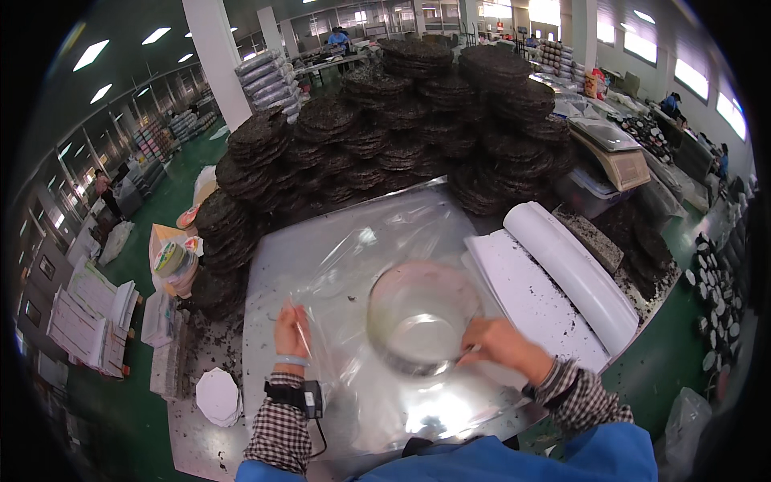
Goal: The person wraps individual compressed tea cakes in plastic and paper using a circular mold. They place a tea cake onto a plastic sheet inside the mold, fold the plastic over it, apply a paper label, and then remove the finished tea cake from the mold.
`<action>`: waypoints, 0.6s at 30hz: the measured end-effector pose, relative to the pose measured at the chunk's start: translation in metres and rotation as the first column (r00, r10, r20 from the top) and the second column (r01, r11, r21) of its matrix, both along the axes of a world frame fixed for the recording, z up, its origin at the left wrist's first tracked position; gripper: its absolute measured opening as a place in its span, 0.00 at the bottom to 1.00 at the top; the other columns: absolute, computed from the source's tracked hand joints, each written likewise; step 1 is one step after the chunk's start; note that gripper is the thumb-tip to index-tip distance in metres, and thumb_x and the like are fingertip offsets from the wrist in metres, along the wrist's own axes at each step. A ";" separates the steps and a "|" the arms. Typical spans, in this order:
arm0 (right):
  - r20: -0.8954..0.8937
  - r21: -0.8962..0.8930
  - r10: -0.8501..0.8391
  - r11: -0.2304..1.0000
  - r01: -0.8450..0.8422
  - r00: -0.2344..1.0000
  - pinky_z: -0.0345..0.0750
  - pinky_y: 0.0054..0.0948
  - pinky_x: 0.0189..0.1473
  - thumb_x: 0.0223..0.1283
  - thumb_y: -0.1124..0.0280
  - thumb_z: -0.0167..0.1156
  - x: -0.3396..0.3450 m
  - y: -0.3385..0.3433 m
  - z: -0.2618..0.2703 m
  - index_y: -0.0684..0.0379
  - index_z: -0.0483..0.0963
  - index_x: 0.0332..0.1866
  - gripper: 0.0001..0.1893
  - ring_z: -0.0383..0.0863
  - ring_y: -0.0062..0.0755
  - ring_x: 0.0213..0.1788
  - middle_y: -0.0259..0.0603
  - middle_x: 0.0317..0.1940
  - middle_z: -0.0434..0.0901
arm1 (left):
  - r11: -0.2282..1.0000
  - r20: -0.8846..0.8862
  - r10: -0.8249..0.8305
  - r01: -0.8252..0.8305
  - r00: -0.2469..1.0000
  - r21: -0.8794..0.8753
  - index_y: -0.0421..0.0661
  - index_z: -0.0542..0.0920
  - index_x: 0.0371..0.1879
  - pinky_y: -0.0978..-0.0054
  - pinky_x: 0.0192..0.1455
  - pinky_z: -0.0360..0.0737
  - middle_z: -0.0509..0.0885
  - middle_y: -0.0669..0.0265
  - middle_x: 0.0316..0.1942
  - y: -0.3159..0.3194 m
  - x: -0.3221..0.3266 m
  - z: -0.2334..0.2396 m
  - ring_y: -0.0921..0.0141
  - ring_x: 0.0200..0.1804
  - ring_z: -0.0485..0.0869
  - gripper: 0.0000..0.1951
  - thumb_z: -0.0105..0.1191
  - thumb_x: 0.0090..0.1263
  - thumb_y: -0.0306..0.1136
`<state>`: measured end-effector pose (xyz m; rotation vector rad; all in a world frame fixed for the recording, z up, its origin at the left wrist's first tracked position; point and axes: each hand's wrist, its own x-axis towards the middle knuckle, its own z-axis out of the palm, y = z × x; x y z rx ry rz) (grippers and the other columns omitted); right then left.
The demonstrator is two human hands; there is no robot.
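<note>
Clear plastic sheeting (337, 265) lies wrinkled over the metal-topped work surface before me. My left hand (291, 331) is closed on a fold of this film and lifts it at the left. A round, shiny hoop or short open cylinder (383, 346), blurred, stands on the sheeting near the middle. My right hand (503, 348) pinches the hoop's right rim between thumb and fingers. Whether film runs inside or beneath the hoop cannot be made out. A small stack of white many-sided paper pieces (218, 397) lies left of my left forearm.
Tall stacks of dark round cakes, seemingly dried seaweed (385, 120), wall off the far side. On the right lie a white sheet roll (572, 277), a stone block (589, 238) and a weighing scale (614, 159). A plastic box (159, 319) and tape rolls (170, 259) stand left.
</note>
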<state>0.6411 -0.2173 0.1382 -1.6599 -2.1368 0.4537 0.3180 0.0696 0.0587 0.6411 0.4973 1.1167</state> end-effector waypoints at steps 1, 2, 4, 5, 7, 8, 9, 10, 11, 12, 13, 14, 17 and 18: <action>-0.020 0.141 -0.014 0.990 0.017 1.000 0.79 0.39 0.48 0.54 0.64 0.68 -0.015 0.001 -0.015 0.61 0.78 0.42 0.15 0.79 0.50 0.48 0.49 0.42 0.81 | 0.997 0.042 0.024 -0.026 0.999 0.069 0.40 0.73 0.53 0.81 0.40 0.80 0.81 0.64 0.40 0.003 0.002 0.017 0.78 0.35 0.77 0.12 0.45 0.73 0.24; -0.044 0.265 -0.046 0.963 0.056 0.998 0.79 0.39 0.50 0.55 0.64 0.67 -0.033 0.005 -0.037 0.61 0.77 0.46 0.16 0.79 0.50 0.51 0.51 0.46 0.80 | 0.949 -0.121 -0.147 0.175 0.982 0.264 0.41 0.72 0.58 0.80 0.42 0.80 0.82 0.64 0.41 -0.019 0.024 0.027 0.76 0.36 0.78 0.16 0.44 0.73 0.24; -0.028 0.472 -0.140 0.871 0.136 0.990 0.78 0.39 0.58 0.62 0.70 0.59 -0.044 0.030 -0.077 0.65 0.70 0.59 0.20 0.75 0.52 0.62 0.58 0.59 0.73 | 0.687 -0.474 -0.247 0.497 0.845 0.529 0.44 0.71 0.65 0.77 0.46 0.80 0.83 0.62 0.43 -0.073 0.044 0.047 0.73 0.41 0.80 0.21 0.46 0.73 0.24; -0.434 0.222 -0.336 0.859 0.461 0.836 0.77 0.40 0.59 0.62 0.73 0.56 -0.030 0.040 -0.084 0.66 0.70 0.59 0.20 0.74 0.53 0.62 0.59 0.60 0.72 | 0.537 -0.654 -0.271 0.674 0.707 0.507 0.47 0.70 0.67 0.75 0.49 0.80 0.83 0.60 0.45 -0.109 0.059 0.042 0.71 0.43 0.81 0.22 0.48 0.73 0.25; -0.483 0.063 -0.635 0.661 0.747 0.603 0.77 0.41 0.56 0.62 0.76 0.56 0.053 0.032 -0.089 0.66 0.73 0.55 0.16 0.77 0.54 0.56 0.57 0.54 0.76 | 0.186 -0.889 -0.307 0.937 0.341 0.296 0.52 0.68 0.70 0.71 0.55 0.79 0.84 0.57 0.48 -0.161 0.081 0.035 0.67 0.48 0.82 0.26 0.53 0.73 0.27; -0.356 0.139 -0.739 0.563 0.815 0.571 0.77 0.41 0.55 0.61 0.78 0.56 0.104 0.014 -0.084 0.66 0.74 0.53 0.15 0.79 0.54 0.53 0.56 0.51 0.78 | 0.089 -0.915 -0.347 0.978 0.208 0.189 0.54 0.68 0.71 0.69 0.58 0.79 0.84 0.55 0.49 -0.168 0.073 0.033 0.66 0.50 0.83 0.27 0.55 0.73 0.28; -0.271 0.204 -0.798 0.499 0.842 0.539 0.77 0.42 0.54 0.61 0.80 0.55 0.142 0.001 -0.071 0.66 0.76 0.51 0.13 0.80 0.55 0.50 0.55 0.48 0.80 | 0.139 -0.895 -0.398 0.978 0.200 0.157 0.56 0.67 0.73 0.67 0.61 0.79 0.84 0.53 0.51 -0.166 0.050 0.034 0.64 0.53 0.84 0.29 0.58 0.72 0.29; -0.228 0.255 -0.824 0.464 0.848 0.519 0.77 0.42 0.52 0.60 0.82 0.55 0.162 -0.013 -0.042 0.66 0.77 0.49 0.12 0.82 0.56 0.47 0.55 0.46 0.82 | 0.394 -0.747 -0.491 0.879 0.447 0.267 0.52 0.70 0.70 0.66 0.63 0.77 0.85 0.54 0.52 -0.156 0.020 0.017 0.62 0.57 0.83 0.27 0.59 0.72 0.29; -0.202 0.310 -0.816 0.470 0.826 0.541 0.77 0.42 0.53 0.61 0.79 0.58 0.165 -0.022 -0.007 0.67 0.77 0.50 0.12 0.82 0.55 0.49 0.54 0.46 0.82 | 0.409 -0.845 -0.153 0.811 0.513 0.419 0.49 0.64 0.73 0.62 0.68 0.68 0.74 0.53 0.61 -0.144 0.011 0.024 0.58 0.65 0.71 0.35 0.63 0.66 0.32; -0.157 0.353 -0.771 0.540 0.764 0.618 0.76 0.39 0.55 0.61 0.77 0.59 0.158 -0.023 0.022 0.67 0.76 0.53 0.15 0.81 0.54 0.52 0.54 0.49 0.81 | 0.389 -0.847 0.260 0.753 0.464 0.531 0.47 0.59 0.75 0.58 0.74 0.58 0.63 0.52 0.69 -0.131 0.004 0.031 0.54 0.72 0.59 0.43 0.68 0.60 0.35; -0.119 0.381 -0.706 0.616 0.689 0.698 0.75 0.37 0.58 0.62 0.76 0.60 0.135 -0.009 0.040 0.66 0.75 0.57 0.18 0.80 0.53 0.56 0.53 0.53 0.81 | 0.398 -0.753 0.581 0.700 0.308 0.593 0.45 0.53 0.77 0.53 0.79 0.48 0.52 0.50 0.78 -0.117 -0.007 0.038 0.50 0.80 0.48 0.52 0.72 0.54 0.38; -0.092 0.421 -0.618 0.686 0.593 0.781 0.72 0.40 0.62 0.62 0.71 0.62 0.099 0.012 0.051 0.64 0.70 0.63 0.23 0.73 0.53 0.63 0.54 0.61 0.74 | 0.544 -0.802 0.566 0.644 0.191 0.538 0.46 0.43 0.79 0.44 0.78 0.41 0.43 0.50 0.80 -0.105 -0.005 0.014 0.49 0.81 0.40 0.59 0.73 0.53 0.42; 0.442 0.248 -0.299 0.947 0.204 0.846 0.57 0.58 0.73 0.58 0.49 0.66 0.027 0.052 0.023 0.58 0.55 0.76 0.45 0.47 0.58 0.79 0.53 0.79 0.46 | 0.770 -0.896 0.435 0.553 -0.088 0.319 0.47 0.40 0.79 0.33 0.74 0.39 0.39 0.48 0.80 -0.085 0.008 -0.029 0.50 0.81 0.38 0.61 0.71 0.53 0.51; 0.420 -0.177 -0.191 0.942 0.286 0.887 0.53 0.64 0.73 0.54 0.43 0.67 0.030 0.039 -0.019 0.58 0.51 0.77 0.51 0.42 0.60 0.80 0.53 0.80 0.40 | 0.742 -0.899 0.416 0.622 -0.134 0.251 0.47 0.40 0.79 0.31 0.73 0.38 0.38 0.48 0.80 -0.090 0.002 -0.037 0.49 0.81 0.37 0.61 0.70 0.54 0.54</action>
